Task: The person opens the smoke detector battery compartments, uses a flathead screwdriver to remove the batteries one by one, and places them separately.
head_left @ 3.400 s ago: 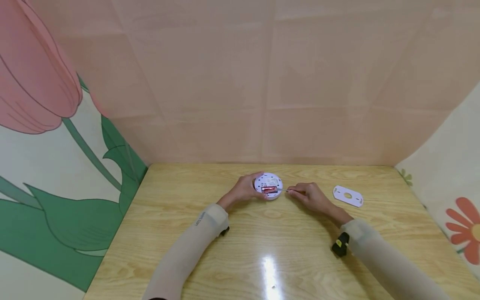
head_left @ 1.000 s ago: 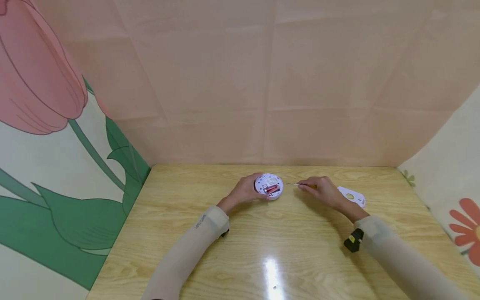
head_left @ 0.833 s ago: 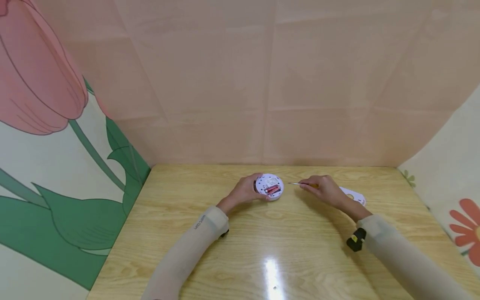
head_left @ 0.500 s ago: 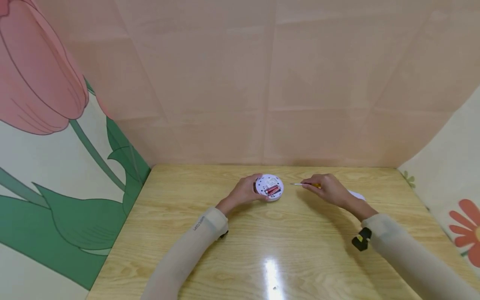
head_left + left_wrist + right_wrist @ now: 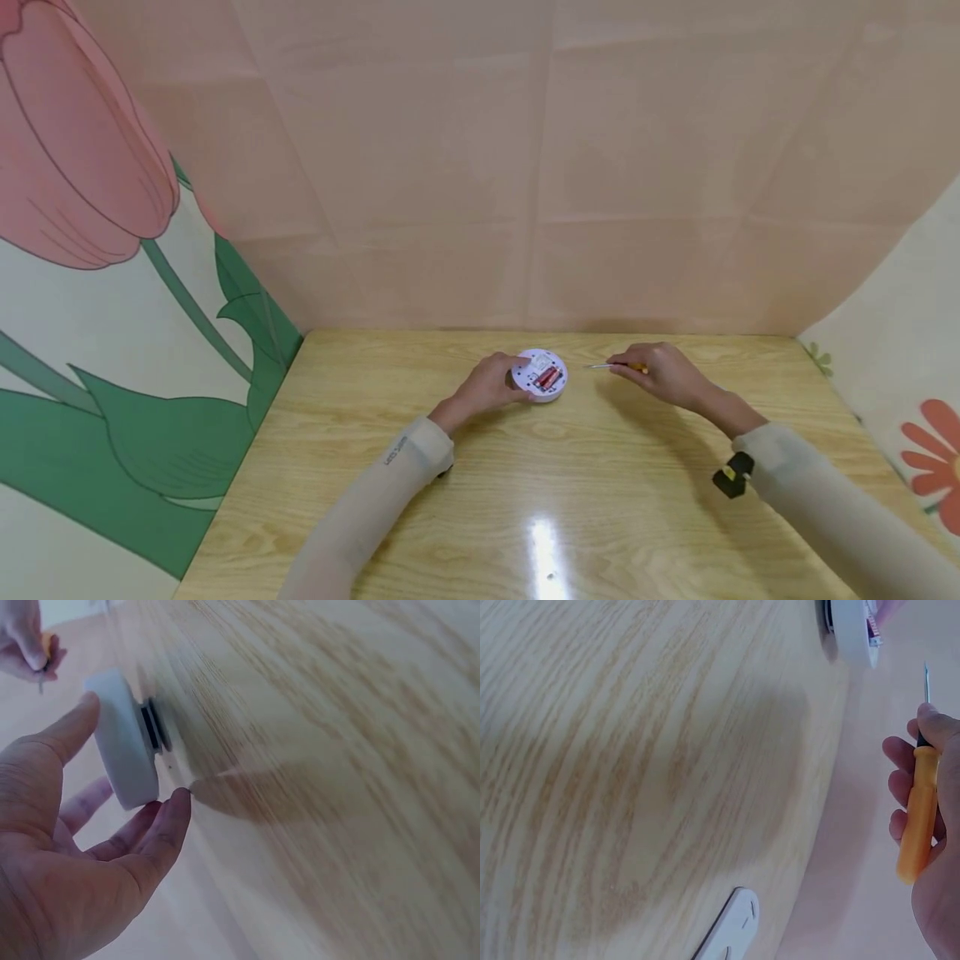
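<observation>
My left hand (image 5: 489,383) grips a round white device (image 5: 124,742) by its edge, thumb on one side and fingers on the other. Its upturned back has holes, a label and a recess with red batteries (image 5: 549,378) lying slantwise; their exact number is too small to tell. A dark part juts from its underside, just above the table. To the right, my right hand (image 5: 663,372) holds a screwdriver (image 5: 919,817) with an orange handle, its thumb and fingertips near the shaft. The metal tip points toward the device and stands apart from it.
A flat white plate (image 5: 739,919) with rounded ends and slots lies on the wooden table (image 5: 480,492); the right wrist mostly hides it from the head view. A plain peach backdrop (image 5: 525,167) rises behind, and flower-printed panels stand at both sides.
My right hand has drawn the screwdriver back from the batteries to the right, coming over the white plate. The device has turned slightly in my left hand, and the batteries now slant more.
</observation>
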`<state>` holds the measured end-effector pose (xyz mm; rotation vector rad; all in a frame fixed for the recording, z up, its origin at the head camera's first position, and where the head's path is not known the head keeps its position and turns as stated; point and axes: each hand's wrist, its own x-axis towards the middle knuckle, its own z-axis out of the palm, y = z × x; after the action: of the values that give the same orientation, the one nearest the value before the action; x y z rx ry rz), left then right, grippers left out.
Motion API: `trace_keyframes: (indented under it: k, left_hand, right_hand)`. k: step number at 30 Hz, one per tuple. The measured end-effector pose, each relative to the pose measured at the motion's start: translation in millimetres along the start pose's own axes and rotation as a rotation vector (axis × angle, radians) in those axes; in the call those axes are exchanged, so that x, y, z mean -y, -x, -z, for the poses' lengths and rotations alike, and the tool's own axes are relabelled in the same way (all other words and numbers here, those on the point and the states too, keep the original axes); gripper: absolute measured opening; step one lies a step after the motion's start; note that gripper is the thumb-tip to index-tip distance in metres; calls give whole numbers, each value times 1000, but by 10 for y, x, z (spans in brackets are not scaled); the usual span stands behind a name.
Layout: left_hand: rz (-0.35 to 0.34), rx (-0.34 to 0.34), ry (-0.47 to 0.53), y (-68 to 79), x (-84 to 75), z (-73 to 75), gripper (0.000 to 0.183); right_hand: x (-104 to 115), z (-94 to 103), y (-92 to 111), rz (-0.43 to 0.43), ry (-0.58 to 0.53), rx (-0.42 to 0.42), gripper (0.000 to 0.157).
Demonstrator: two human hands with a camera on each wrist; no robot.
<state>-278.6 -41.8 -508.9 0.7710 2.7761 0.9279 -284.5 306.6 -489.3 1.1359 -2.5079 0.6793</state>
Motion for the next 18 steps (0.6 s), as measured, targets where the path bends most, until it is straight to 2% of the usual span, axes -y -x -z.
trace_keyframes:
  k: [6, 11, 18]
  left_hand:
    - [19, 2, -63, 51, -38, 33, 65]
    - [-2, -7, -124, 69, -44, 50, 60]
    - [-13, -9, -133, 50, -31, 51, 55]
  right_hand:
    - [-25, 45, 3, 20, 37, -5, 16]
    - [-34, 86, 6, 26, 42, -11, 14]
    - [-46, 125, 3, 41, 82, -14, 16]
